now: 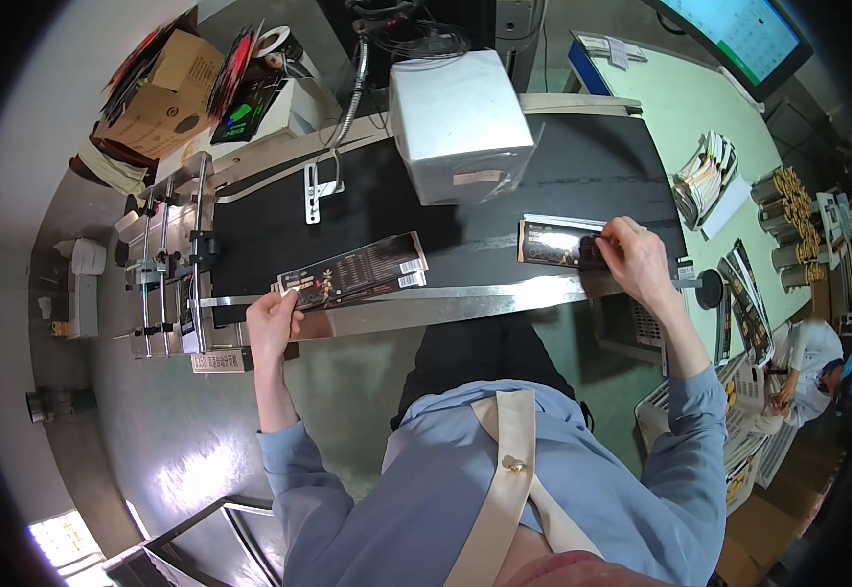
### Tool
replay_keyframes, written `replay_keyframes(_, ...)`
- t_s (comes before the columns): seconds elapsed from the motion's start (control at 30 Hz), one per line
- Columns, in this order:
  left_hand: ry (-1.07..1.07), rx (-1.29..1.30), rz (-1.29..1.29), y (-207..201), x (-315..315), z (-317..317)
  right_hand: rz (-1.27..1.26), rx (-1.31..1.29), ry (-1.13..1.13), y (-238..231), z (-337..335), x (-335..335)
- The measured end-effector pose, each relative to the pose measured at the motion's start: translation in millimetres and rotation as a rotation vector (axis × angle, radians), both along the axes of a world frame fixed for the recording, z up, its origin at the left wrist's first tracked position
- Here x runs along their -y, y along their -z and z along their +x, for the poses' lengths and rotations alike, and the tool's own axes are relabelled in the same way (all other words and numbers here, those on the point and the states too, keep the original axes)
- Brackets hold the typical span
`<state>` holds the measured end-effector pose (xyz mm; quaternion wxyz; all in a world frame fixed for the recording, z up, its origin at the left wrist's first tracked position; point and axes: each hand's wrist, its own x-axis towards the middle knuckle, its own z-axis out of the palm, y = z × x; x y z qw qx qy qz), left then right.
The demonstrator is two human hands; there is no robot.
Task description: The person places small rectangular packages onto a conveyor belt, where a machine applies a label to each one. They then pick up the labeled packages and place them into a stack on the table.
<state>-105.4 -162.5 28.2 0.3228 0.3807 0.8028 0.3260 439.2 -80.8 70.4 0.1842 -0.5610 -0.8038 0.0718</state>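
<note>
My left hand (274, 321) is closed on the left end of a few flat black printed packets (352, 272). They lie slightly fanned, with barcodes at their right end, over the near edge of a black conveyor belt (465, 227). To the right, my right hand (633, 256) pinches the right end of another small stack of flat black packets (551, 245), which rests on the belt. White edges show along the back of that stack. My fingertips hide its right end.
A white box-shaped machine head (460, 108) stands over the belt, with a metal bracket (313, 193) left of it. Metal rods and rollers (166, 259) sit at the left end. At right, a pale green table (641, 93) holds packet stacks (708, 181). Another person (807, 367) is at far right.
</note>
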Motion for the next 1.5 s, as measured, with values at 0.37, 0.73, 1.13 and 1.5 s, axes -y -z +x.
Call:
replay_keyframes(0.37, 0.57, -0.577, 0.582, -1.8, -34.8, 211.8, -0.134, -0.073, 0.125, 38.1, 1.0, 11.7)
replay_keyframes(0.73, 0.673, -0.486, 0.482, 27.0, -57.6, 314.8, -0.1, -0.083, 0.121, 46.9, 1.8, 15.1)
replay_keyframes(1.13, 0.512, 0.097, 0.328, 3.2, -71.0, 311.3, -0.111, -0.111, 0.146, 47.4, 2.9, 15.5)
replay_keyframes(1.5, 0.55, -0.207, 0.417, 7.1, -76.3, 312.1, -0.134, -0.121, 0.149, 46.4, 2.7, 14.8)
